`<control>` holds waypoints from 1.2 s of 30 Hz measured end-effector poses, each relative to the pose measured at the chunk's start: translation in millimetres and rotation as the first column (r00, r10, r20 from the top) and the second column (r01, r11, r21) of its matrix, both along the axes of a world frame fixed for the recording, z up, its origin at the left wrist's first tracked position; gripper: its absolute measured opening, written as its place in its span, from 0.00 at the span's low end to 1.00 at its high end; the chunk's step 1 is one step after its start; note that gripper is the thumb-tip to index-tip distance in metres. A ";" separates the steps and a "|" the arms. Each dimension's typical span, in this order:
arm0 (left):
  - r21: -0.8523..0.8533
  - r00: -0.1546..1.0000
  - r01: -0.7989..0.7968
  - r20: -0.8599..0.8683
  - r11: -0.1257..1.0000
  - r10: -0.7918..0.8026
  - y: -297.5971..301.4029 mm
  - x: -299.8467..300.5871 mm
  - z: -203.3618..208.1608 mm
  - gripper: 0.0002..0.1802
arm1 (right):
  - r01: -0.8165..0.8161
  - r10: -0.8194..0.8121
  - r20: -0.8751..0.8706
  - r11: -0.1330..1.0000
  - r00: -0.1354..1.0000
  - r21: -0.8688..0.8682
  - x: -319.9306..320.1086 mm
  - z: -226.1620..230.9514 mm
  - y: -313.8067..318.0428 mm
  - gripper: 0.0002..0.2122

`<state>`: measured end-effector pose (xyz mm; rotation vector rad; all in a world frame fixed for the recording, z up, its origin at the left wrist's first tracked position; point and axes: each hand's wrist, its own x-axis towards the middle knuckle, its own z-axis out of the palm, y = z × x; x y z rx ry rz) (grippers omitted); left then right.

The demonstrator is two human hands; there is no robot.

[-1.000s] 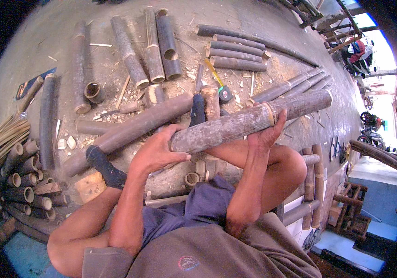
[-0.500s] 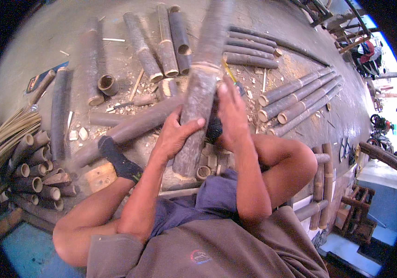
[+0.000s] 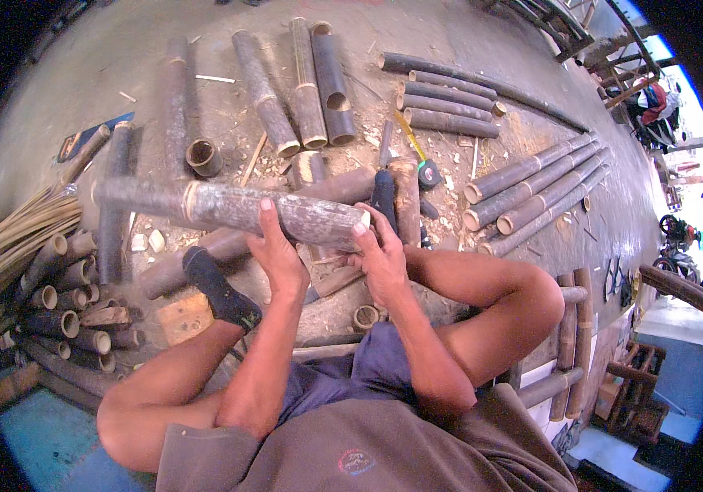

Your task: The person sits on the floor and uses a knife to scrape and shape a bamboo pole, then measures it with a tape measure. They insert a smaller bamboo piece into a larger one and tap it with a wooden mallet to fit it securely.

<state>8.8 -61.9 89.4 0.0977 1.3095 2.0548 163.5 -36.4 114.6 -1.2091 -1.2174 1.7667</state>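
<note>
Pale chips litter the concrete floor (image 3: 150, 78); toward its near left corner sit stacked bamboo tubes (image 3: 59, 325) and a bundle of split strips (image 3: 27, 231), toward its right edge four bamboo poles (image 3: 542, 187). A brown bamboo tube (image 3: 178, 269) passes beneath the raised, mottled bamboo tube (image 3: 232, 203). The left hand (image 3: 280, 264) holds its middle, thumb upright, other fingers hidden; the right hand (image 3: 383, 262) curls closed round its right end.

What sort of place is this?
Probably a bamboo workshop: four brown cylindrical bamboo lengths side by side, scattered pale wood chips, and a rounded black-and-green tape measure with its yellow blade out.
</note>
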 end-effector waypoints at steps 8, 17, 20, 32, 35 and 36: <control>-0.099 0.949 -0.053 0.305 0.994 0.081 -10.9 27.2 -18.9 0.38 | 0.048 -0.048 0.000 0.998 0.999 0.052 -0.1 -32.1 14.2 0.22; -0.353 0.968 0.190 0.222 0.916 -0.116 -24.3 14.6 -31.0 0.24 | -0.025 0.023 0.041 0.999 0.999 0.047 6.1 -63.5 41.7 0.22; -0.630 0.919 0.223 -0.119 0.744 -0.376 -36.8 16.4 -18.3 0.18 | -0.031 0.029 0.046 0.998 0.999 0.046 4.8 -69.0 52.2 0.21; -0.790 -0.369 0.113 -0.597 0.603 -0.712 45.4 -79.9 -37.9 0.47 | -0.081 0.010 0.253 0.959 0.967 0.270 8.0 -91.3 81.1 0.22; -0.797 -0.330 0.183 -0.602 0.576 -0.728 63.0 -89.5 -46.2 0.46 | -0.093 -0.071 0.519 0.954 0.852 0.284 18.5 -82.7 92.4 0.22; -0.833 -0.305 0.145 -0.552 0.534 -0.776 68.2 -91.9 -47.7 0.46 | -0.039 -0.150 0.610 0.957 0.778 0.286 20.3 -80.4 96.3 0.21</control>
